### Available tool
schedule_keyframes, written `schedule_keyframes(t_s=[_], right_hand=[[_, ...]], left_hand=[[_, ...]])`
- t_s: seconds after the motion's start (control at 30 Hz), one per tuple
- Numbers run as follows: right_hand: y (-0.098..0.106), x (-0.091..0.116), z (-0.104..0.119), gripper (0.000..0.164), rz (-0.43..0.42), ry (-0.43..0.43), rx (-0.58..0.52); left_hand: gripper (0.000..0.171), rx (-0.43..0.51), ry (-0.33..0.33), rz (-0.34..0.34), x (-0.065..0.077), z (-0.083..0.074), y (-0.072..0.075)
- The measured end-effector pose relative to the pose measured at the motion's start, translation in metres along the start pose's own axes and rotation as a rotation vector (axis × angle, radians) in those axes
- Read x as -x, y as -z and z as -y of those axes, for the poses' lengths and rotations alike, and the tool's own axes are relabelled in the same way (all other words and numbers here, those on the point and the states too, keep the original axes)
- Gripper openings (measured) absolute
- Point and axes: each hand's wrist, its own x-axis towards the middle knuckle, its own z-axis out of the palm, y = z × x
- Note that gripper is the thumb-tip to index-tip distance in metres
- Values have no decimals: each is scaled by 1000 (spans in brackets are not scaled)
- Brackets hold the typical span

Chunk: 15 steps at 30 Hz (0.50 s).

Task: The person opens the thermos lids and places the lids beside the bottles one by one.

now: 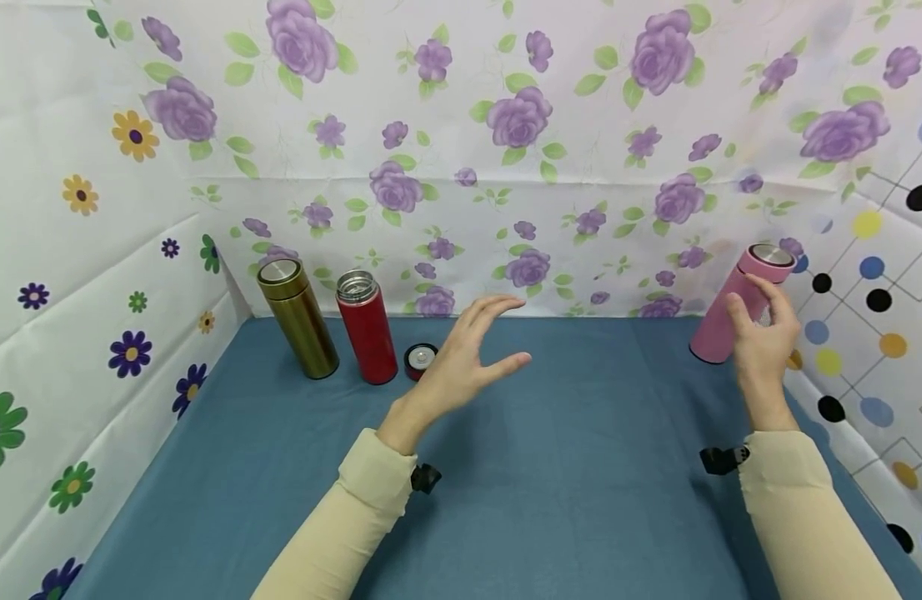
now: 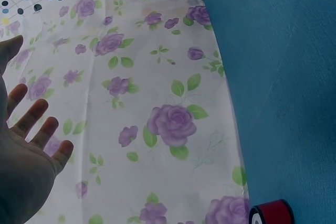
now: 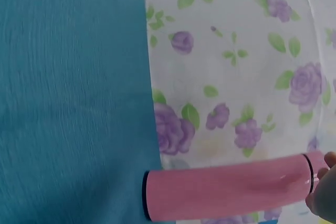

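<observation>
My left hand [image 1: 461, 358] is held over the middle of the table, thumb and fingers spread apart, with nothing in it; its palm and fingertips show at the left edge of the left wrist view. At the far right stands a pink thermos bottle [image 1: 719, 325] with its silver-topped lid [image 1: 772, 255] on. My right hand [image 1: 764, 342] is at this bottle's upper part, thumb and forefinger parted and overlapping its neck. In the right wrist view the fingertips [image 3: 321, 173] lie right at the pink lid end, beyond the black ring.
On the left stand a gold thermos bottle [image 1: 299, 321] with its lid on and a red thermos bottle [image 1: 368, 333] without one. A red lid [image 1: 419, 360] lies beside the red bottle, near my left wrist. Flowered sheets [image 1: 461, 217] wall in the blue tabletop [image 1: 566, 500].
</observation>
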Motion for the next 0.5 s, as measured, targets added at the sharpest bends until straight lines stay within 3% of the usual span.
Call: schedule_keyframes(t_s=[0.2,0.5], right_hand=[[4,-1,13,41,-127,-7,-3],[19,-21,-30,55,-110,-115,49]], left_hand=[[69,10,-13,33,-3,0,-6],[69,28,26,60,-9,0,-18]])
